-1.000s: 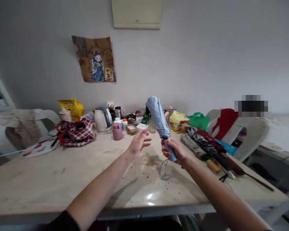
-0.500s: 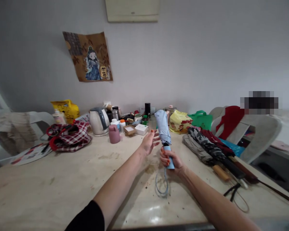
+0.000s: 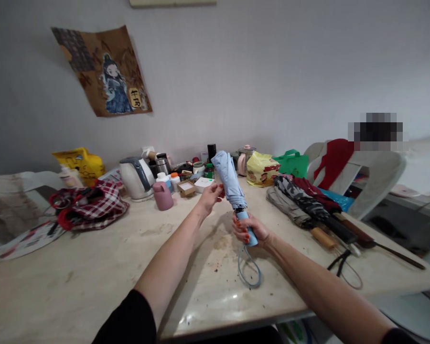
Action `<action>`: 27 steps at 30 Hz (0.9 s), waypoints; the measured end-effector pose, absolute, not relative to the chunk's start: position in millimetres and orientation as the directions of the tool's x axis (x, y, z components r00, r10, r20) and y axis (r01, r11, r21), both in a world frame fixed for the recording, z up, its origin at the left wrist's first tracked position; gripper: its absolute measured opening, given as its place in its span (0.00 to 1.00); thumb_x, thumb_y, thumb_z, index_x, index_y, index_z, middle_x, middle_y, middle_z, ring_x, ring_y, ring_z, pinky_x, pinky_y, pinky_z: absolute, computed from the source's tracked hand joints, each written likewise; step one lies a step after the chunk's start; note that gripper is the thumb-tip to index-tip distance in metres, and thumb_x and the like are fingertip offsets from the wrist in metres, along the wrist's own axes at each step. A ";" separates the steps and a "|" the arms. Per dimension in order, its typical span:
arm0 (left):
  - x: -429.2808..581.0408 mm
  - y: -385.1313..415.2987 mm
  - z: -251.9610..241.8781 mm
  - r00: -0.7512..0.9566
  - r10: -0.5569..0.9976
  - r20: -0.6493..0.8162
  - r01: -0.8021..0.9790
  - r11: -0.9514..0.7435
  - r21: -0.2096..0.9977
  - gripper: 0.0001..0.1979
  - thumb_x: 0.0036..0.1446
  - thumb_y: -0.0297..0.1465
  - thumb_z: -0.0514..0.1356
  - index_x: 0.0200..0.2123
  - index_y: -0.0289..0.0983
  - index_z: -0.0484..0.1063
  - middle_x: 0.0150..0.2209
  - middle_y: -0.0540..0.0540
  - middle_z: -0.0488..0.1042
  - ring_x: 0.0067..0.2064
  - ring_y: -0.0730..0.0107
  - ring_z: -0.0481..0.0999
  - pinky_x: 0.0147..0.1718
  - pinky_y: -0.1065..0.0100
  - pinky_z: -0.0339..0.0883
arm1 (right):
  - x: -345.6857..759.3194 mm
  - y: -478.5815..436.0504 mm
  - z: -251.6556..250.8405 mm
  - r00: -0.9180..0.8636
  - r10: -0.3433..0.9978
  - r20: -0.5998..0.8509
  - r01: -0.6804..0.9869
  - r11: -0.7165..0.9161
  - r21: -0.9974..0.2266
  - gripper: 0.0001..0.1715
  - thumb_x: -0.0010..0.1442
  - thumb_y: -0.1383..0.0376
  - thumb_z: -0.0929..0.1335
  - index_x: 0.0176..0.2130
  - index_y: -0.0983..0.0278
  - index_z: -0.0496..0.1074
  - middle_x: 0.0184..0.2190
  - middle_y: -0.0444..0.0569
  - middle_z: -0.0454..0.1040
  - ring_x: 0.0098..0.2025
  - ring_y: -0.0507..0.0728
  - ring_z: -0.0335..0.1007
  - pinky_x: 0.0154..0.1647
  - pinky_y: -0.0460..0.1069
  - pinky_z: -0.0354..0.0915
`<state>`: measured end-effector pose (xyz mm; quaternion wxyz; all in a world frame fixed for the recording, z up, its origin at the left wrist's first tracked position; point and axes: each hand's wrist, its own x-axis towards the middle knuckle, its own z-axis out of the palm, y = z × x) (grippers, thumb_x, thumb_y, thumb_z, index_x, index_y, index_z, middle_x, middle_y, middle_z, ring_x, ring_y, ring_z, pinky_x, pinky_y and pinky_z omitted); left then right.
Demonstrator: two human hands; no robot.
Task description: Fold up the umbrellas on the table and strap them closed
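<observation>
A folded light blue umbrella (image 3: pixel 228 179) stands tilted to the left above the table, its canopy bunched at the top. My right hand (image 3: pixel 252 229) is wrapped round its blue handle, and a wrist loop (image 3: pixel 250 272) dangles below. Just left of the canopy is my left hand (image 3: pixel 210 197), fingers apart and slightly bent. The fingertips reach the canopy's edge; whether they touch it I cannot tell. To the right lie several folded umbrellas, among them a grey one (image 3: pixel 284 205) and a camouflage one (image 3: pixel 301 198).
A pink jug (image 3: pixel 163 197), a white kettle (image 3: pixel 136 179), a small open box (image 3: pixel 187 188) and a yellow food bag (image 3: pixel 261 169) stand along the back. A checked cloth bag (image 3: pixel 96 208) lies left on the table (image 3: pixel 111 272). A person sits beyond the right side.
The umbrella now tips more to the left, and its loop swings right. My left hand has its fingers more bent beside the canopy. The view has shifted slightly.
</observation>
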<state>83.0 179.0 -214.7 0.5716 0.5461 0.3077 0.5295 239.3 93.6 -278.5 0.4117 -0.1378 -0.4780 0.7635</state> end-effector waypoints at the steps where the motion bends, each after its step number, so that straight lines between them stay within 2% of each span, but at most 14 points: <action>1: 78.9 180.0 -212.4 0.228 0.942 0.247 -0.237 -0.193 0.952 0.20 0.43 0.42 0.72 0.21 0.34 0.68 0.19 0.52 0.68 0.22 0.78 0.64 0.22 0.74 0.53 | 237.6 93.2 -277.4 -0.591 0.792 0.153 -0.462 -0.176 -0.869 0.14 0.46 0.66 0.71 0.32 0.63 0.62 0.15 0.34 0.57 0.13 0.44 0.48 0.13 0.41 0.49; 4: 71.2 175.7 -202.1 0.146 0.935 0.324 -0.172 -0.298 0.939 0.19 0.48 0.36 0.69 0.16 0.35 0.66 0.15 0.54 0.65 0.21 0.79 0.59 0.21 0.74 0.49 | 236.7 96.0 -272.8 -0.386 0.920 0.065 -0.248 -0.036 -0.968 0.15 0.43 0.65 0.71 0.30 0.63 0.62 0.15 0.36 0.62 0.14 0.47 0.54 0.15 0.43 0.53; 6: 70.4 162.0 -190.3 0.091 0.922 0.377 -0.159 -0.360 0.919 0.19 0.50 0.36 0.68 0.16 0.35 0.64 0.15 0.54 0.63 0.21 0.80 0.56 0.21 0.74 0.49 | 242.9 101.9 -268.9 -0.117 0.992 0.052 0.036 0.056 -0.998 0.13 0.42 0.65 0.71 0.28 0.62 0.63 0.15 0.38 0.63 0.15 0.49 0.57 0.17 0.44 0.52; 8: 72.6 137.9 -173.8 0.088 0.898 0.431 -0.201 -0.408 0.891 0.19 0.51 0.40 0.67 0.18 0.36 0.65 0.18 0.53 0.66 0.22 0.79 0.58 0.23 0.74 0.53 | 253.6 109.7 -265.3 0.189 0.974 0.121 0.324 0.054 -0.944 0.13 0.41 0.67 0.72 0.25 0.62 0.62 0.15 0.39 0.62 0.18 0.49 0.56 0.19 0.45 0.49; 10: 75.5 107.5 -154.3 0.195 0.845 0.497 -0.336 -0.419 0.844 0.18 0.48 0.44 0.69 0.24 0.36 0.71 0.24 0.50 0.72 0.26 0.77 0.65 0.26 0.73 0.60 | 264.8 116.4 -262.6 0.381 0.899 0.214 0.428 0.034 -0.903 0.16 0.38 0.70 0.74 0.24 0.61 0.63 0.16 0.38 0.60 0.20 0.49 0.53 0.21 0.45 0.44; 12: 75.4 79.5 -136.6 0.375 0.743 0.555 -0.485 -0.353 0.800 0.20 0.47 0.45 0.70 0.38 0.39 0.76 0.35 0.47 0.77 0.32 0.71 0.72 0.30 0.70 0.65 | 271.8 119.9 -260.2 0.402 0.888 0.224 0.336 0.084 -0.938 0.18 0.37 0.69 0.76 0.23 0.61 0.63 0.17 0.38 0.59 0.21 0.48 0.51 0.22 0.46 0.42; 14: 69.9 62.1 -126.4 0.448 0.691 0.568 -0.525 -0.311 0.792 0.24 0.46 0.45 0.71 0.46 0.42 0.76 0.36 0.47 0.78 0.32 0.71 0.72 0.30 0.70 0.66 | 273.2 119.2 -257.2 0.313 0.934 0.171 0.144 0.131 -0.981 0.20 0.38 0.64 0.77 0.23 0.61 0.62 0.16 0.38 0.58 0.20 0.49 0.51 0.21 0.46 0.44; 16: 59.0 57.6 -127.3 0.441 0.727 0.527 -0.503 -0.286 0.816 0.22 0.47 0.43 0.71 0.44 0.41 0.77 0.32 0.48 0.78 0.30 0.74 0.71 0.29 0.72 0.65 | 271.8 115.0 -252.9 0.196 0.972 0.128 -0.026 0.136 -0.990 0.23 0.41 0.55 0.76 0.24 0.61 0.60 0.16 0.39 0.58 0.19 0.49 0.54 0.21 0.46 0.49; 19: 37.1 64.3 -146.5 0.397 0.842 0.365 -0.381 -0.211 0.900 0.17 0.46 0.41 0.72 0.36 0.36 0.79 0.29 0.46 0.77 0.28 0.75 0.71 0.28 0.74 0.63 | 273.3 106.8 -243.9 0.041 0.992 0.123 -0.190 0.129 -0.973 0.27 0.43 0.47 0.73 0.25 0.61 0.58 0.17 0.38 0.56 0.18 0.47 0.52 0.19 0.45 0.53; 21: 22.3 67.1 -164.2 0.405 0.886 0.226 -0.264 -0.123 0.957 0.19 0.44 0.42 0.73 0.35 0.34 0.80 0.29 0.44 0.78 0.27 0.76 0.70 0.27 0.74 0.62 | 278.3 103.5 -237.6 -0.019 0.989 0.144 -0.326 0.130 -0.936 0.29 0.41 0.48 0.75 0.25 0.62 0.59 0.17 0.37 0.55 0.17 0.45 0.50 0.17 0.44 0.51; 24: 5.3 60.8 -187.5 0.431 0.899 0.081 -0.143 -0.021 0.989 0.21 0.43 0.43 0.73 0.35 0.34 0.80 0.30 0.43 0.78 0.28 0.76 0.70 0.28 0.73 0.61 | 282.2 101.9 -228.7 0.001 0.988 0.153 -0.514 0.132 -0.848 0.27 0.39 0.57 0.79 0.27 0.63 0.60 0.18 0.37 0.58 0.17 0.44 0.52 0.16 0.41 0.51; 27: -0.1 46.9 -198.4 0.447 0.894 0.018 -0.061 0.010 0.998 0.23 0.42 0.46 0.73 0.35 0.33 0.80 0.30 0.43 0.78 0.27 0.76 0.70 0.28 0.73 0.61 | 266.5 93.6 -220.0 -0.015 0.993 0.118 -0.548 0.090 -0.832 0.24 0.44 0.60 0.78 0.29 0.63 0.61 0.18 0.38 0.59 0.18 0.45 0.55 0.15 0.41 0.53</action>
